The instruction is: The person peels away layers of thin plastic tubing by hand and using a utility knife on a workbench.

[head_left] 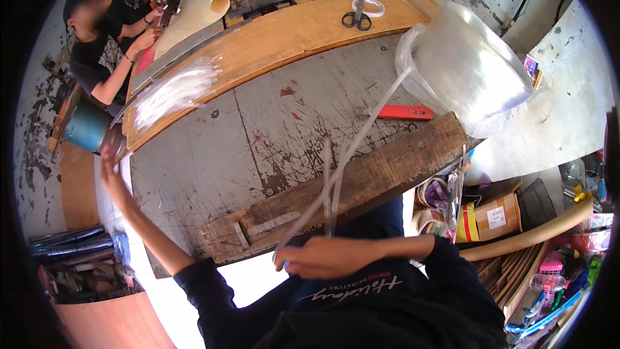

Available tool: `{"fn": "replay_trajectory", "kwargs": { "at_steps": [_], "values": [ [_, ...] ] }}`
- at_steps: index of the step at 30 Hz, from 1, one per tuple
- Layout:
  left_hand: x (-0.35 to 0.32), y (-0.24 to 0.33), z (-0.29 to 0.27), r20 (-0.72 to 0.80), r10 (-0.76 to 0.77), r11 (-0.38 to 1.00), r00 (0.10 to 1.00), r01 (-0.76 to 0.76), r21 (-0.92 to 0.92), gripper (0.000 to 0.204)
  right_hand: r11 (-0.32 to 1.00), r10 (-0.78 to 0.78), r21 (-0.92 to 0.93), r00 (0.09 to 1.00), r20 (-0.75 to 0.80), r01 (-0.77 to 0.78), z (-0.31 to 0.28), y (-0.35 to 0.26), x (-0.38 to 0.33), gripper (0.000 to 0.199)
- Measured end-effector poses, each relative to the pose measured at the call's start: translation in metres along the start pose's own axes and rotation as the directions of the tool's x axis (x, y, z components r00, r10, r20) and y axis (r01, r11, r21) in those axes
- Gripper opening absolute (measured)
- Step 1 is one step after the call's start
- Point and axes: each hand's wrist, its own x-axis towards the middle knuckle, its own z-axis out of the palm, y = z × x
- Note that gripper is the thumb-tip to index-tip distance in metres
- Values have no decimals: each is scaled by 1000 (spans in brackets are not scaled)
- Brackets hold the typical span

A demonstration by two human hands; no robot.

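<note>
My right hand is closed in front of my body, just off the near edge of the table. It grips a narrow clear plastic strip, which stretches up and right to a large roll of clear plastic. Something small and blue shows at its fingertips. Another short strip crosses the first over a worn wooden board. My left hand reaches out past the table's left side, its fingers extended and slightly blurred; I see nothing held in it.
A red box cutter lies beside the board. Black-handled scissors and a white tape roll rest farther back. Cut clear strips are piled at the far left. A co-worker works beyond them. Boxes stand at right.
</note>
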Motion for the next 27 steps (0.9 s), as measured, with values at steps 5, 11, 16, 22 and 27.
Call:
{"fn": "replay_trajectory", "kwargs": {
  "at_steps": [5, 11, 16, 22, 27],
  "values": [
    [-142, 146, 32, -69, -138, 906, 988, 154, 393, 43, 991, 34, 127, 988, 149, -53, 41, 22, 9, 17],
    [-257, 165, 37, 947, -249, 944, 202, -167, 284, 42, 992, -113, -6, 928, 356, 123, 98, 46, 16, 19],
    [-289, 141, 22, 942, -183, 971, 281, -96, 217, 47, 981, -172, 5, 866, 470, 192, 156, 56, 36, 19],
    [-314, 137, 29, 987, -12, 999, 159, -39, 18, 27, 991, -129, 35, 859, 495, 128, 183, 86, 37, 28],
    [-314, 123, 4, 994, -39, 991, 102, 131, 26, 22, 998, 35, -60, 902, 430, -10, 164, 110, 13, 37]
  ]
}}
